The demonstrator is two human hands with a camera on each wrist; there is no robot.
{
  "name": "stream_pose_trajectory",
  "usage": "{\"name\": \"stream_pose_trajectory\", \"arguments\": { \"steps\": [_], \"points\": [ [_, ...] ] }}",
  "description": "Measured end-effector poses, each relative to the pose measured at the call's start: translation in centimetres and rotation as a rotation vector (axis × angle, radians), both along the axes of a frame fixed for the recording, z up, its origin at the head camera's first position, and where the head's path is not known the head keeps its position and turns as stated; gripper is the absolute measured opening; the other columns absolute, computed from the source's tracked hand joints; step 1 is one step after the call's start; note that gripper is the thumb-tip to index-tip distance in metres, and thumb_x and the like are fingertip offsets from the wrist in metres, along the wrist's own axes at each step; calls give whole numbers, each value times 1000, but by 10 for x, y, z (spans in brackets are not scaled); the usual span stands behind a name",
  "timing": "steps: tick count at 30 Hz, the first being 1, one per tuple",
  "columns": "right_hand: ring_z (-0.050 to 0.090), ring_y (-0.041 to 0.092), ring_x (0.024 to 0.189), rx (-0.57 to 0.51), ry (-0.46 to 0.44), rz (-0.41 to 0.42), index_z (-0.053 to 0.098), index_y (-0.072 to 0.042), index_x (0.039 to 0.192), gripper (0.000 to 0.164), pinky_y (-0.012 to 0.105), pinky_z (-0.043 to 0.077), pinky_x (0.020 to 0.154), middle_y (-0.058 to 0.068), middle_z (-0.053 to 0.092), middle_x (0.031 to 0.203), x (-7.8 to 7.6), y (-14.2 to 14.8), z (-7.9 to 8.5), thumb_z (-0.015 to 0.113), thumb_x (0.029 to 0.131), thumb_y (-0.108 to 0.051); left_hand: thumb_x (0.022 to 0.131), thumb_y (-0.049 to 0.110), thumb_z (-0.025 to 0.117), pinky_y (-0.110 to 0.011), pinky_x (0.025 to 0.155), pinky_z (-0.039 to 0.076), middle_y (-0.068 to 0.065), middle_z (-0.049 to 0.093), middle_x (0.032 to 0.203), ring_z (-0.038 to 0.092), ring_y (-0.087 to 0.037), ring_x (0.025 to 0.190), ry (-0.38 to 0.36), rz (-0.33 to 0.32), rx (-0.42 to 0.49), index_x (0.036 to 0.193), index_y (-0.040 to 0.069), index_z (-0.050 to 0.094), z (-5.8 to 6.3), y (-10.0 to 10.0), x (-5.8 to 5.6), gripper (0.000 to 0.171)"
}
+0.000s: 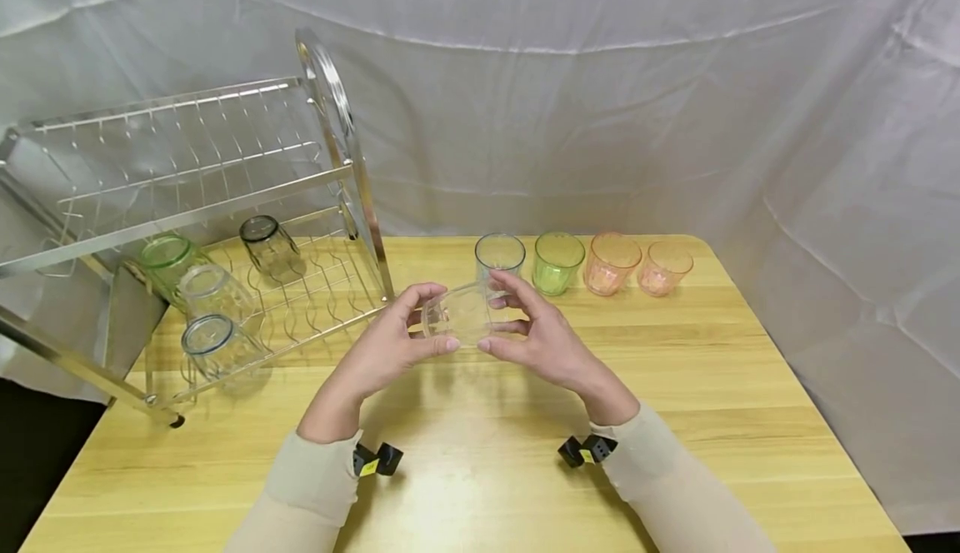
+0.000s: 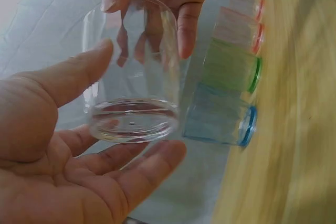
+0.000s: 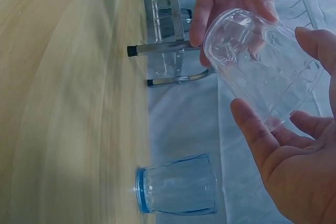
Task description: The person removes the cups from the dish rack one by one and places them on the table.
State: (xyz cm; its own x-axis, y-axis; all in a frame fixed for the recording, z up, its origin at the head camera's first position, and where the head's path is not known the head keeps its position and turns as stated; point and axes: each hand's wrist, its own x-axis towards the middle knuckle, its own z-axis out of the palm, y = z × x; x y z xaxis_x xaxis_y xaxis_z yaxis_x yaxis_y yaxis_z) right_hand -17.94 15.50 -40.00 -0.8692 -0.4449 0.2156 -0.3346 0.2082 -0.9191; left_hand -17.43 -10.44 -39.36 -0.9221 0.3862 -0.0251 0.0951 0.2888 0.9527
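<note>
A clear drinking glass (image 1: 459, 316) is held on its side above the table, between both hands. My left hand (image 1: 386, 338) grips the end with the thick base, thumb on the near side and fingers beneath. The right hand (image 1: 546, 338) holds the other end, its thumb and fingers curled round the wall. In the left wrist view, the base of the glass (image 2: 134, 121) lies over the left fingers. Just behind the right hand stands a blue glass (image 3: 178, 187), partly hidden in the head view.
A green glass (image 1: 558, 268), an orange-pink glass (image 1: 611, 268) and a pale pink glass (image 1: 664, 271) continue the row rightward. At left stands a two-tier metal rack (image 1: 372, 236); its lower tier holds green (image 1: 167, 266), clear (image 1: 213, 293), blue (image 1: 221, 351) and dark grey (image 1: 272, 251) glasses.
</note>
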Motion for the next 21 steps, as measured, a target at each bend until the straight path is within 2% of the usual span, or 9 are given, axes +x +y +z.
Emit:
{"name": "stream_pose_trajectory", "arguments": {
  "steps": [3,7,12,15,18,21],
  "points": [
    [53,37,134,8,14,-13,34,-12,164,92,32,59,102,20,42,158,-1,0,0,85,87,-2,93,33,83,-55,109,54,-8,48,160,53,-39,141,26,18,-70,156,20,45,4,-3,1,75],
    [55,38,132,37,57,-49,36,-8,162,91,35,61,100,19,47,155,-2,3,0,86,86,-3,98,32,78,-54,113,51,-10,50,160,56,-39,141,59,66,-169,154,17,51,13,-14,5,64],
    [59,33,126,143,152,-126,39,-10,160,90,40,61,99,13,55,146,-2,8,3,89,85,-10,104,38,67,-56,108,54,-12,62,150,62,-39,133,130,161,-396,149,13,59,30,-37,11,52],
    [62,33,119,231,215,-178,42,-9,158,89,43,59,97,14,58,141,-3,12,6,90,84,-16,105,41,64,-60,107,52,-13,62,150,61,-41,133,153,214,-497,150,14,58,38,-52,13,52],
    [62,34,117,304,252,-220,43,-7,158,89,45,57,95,15,57,145,-5,15,8,91,84,-20,106,40,62,-65,111,45,-16,57,155,55,-45,139,158,237,-564,154,12,54,40,-64,13,55],
    [60,32,119,377,258,-246,41,-7,159,91,46,57,96,16,52,153,-7,17,8,90,84,-25,106,37,63,-69,116,39,-18,50,160,47,-48,145,140,223,-626,158,10,48,36,-70,12,60]
  ]
}}
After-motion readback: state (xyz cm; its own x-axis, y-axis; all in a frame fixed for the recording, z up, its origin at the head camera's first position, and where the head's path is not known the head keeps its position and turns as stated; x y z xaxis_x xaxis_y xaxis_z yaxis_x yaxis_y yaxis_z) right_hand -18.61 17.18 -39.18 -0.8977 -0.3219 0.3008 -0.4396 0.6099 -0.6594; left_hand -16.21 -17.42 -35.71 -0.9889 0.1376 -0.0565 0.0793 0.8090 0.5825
